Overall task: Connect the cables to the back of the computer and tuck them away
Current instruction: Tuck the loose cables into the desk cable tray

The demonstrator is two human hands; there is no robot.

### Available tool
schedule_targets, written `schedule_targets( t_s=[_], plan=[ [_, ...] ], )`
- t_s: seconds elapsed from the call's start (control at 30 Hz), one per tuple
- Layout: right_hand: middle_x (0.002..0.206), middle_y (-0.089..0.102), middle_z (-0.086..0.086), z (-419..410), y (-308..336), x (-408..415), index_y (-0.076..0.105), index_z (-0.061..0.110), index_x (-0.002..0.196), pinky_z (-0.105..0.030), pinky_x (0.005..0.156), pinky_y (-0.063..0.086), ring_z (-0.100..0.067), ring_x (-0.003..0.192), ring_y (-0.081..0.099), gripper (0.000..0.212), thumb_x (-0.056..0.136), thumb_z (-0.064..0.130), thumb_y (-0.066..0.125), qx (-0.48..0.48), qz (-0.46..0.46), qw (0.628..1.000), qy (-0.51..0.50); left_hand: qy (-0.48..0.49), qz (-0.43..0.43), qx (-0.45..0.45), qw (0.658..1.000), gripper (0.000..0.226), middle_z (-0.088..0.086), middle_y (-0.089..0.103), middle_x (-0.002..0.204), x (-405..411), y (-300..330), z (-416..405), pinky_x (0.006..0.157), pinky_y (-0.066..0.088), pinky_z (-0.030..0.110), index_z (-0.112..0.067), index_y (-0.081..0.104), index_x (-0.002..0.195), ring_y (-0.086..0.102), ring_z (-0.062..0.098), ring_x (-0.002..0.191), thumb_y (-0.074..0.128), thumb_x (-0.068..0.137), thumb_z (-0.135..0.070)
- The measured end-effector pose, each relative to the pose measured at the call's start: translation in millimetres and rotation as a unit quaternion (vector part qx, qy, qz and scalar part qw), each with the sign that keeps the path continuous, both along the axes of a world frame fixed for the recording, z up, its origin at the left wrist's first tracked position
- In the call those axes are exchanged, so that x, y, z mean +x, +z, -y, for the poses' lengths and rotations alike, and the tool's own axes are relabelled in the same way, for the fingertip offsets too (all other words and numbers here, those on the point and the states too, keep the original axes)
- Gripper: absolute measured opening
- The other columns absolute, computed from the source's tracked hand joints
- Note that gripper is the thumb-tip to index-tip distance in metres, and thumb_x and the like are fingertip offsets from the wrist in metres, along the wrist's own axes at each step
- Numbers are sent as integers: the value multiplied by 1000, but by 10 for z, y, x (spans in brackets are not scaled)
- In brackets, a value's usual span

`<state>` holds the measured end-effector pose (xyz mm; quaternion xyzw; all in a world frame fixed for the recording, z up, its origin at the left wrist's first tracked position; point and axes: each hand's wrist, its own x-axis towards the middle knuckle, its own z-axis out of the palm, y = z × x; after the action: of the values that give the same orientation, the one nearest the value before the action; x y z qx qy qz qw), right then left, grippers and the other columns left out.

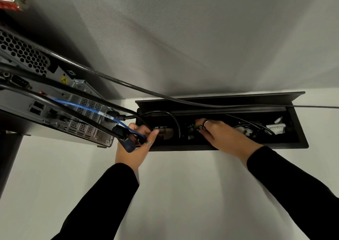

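**Q:** Head view, then. Where are your hands?

**Me:** Both are at the black cable box sunk into the white desk, across the middle of the frame. My left hand is at the box's left end, fingers curled around the blue cable and a black cable where they drop over the rim. A ring shows on my thumb. My right hand reaches into the middle of the box, fingers bent down among the wires. I think the fingertips pinch a small greenish connector, though it is dark in there and half hidden, so I cannot say for sure what is held.

**Q:** And the computer?

**Me:** The computer lies at the left of the frame, its rear panel facing the camera, vent holes and ports showing. The blue cable runs from that panel down and right to my left hand. Several thick black cables cross in front of it toward the box.

**Q:** Anything else in the box?

**Me:** Its lid stands open along the far edge. One long black cable passes from upper left over the lid and out at the right edge. In the box's right end lie coiled black wires and a white tag. My black sleeves fill the lower frame.
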<state>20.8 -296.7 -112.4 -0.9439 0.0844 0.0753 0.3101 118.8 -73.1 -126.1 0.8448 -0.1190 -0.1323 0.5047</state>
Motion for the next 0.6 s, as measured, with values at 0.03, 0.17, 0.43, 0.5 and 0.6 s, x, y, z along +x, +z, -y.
schedule_targets(
  t_s=[0.03,0.17,0.43,0.5,0.6],
  plan=[
    [108,66,-12,-8,-12,19,50,14,124,-39,81,52,-28,96,64,30,95,19,48,9,-5,1000,-6,1,-3,-4,1000,34,-24,55,80,-2,6,3,72,45,5,3,54,81,57,-1,75,66,81,-29],
    [102,69,-14,-17,-51,84,56,16,121,-40,82,53,-29,94,65,33,88,15,58,13,5,999,-47,-2,13,3,1000,33,-24,57,78,-13,34,26,70,42,2,8,54,81,58,-3,73,67,82,-22],
    [85,73,-8,-55,-26,170,64,12,102,-13,73,50,-13,75,66,29,75,8,73,64,-36,996,-49,-21,33,19,999,30,-32,57,77,-12,67,56,66,42,0,13,53,81,57,-9,68,68,82,-13],
    [76,71,-7,-35,12,185,65,11,101,0,58,41,-2,60,59,28,75,4,72,82,-51,995,-38,-12,25,11,1000,30,-28,58,72,-19,57,47,65,42,0,14,51,82,57,-8,66,68,81,-11],
    [67,66,1,-14,21,205,68,11,94,-1,57,41,8,51,56,22,75,0,71,132,-70,989,-18,-8,36,7,999,24,-18,62,69,-31,90,41,67,41,0,5,52,83,59,-6,67,69,80,-12]
  ],
)
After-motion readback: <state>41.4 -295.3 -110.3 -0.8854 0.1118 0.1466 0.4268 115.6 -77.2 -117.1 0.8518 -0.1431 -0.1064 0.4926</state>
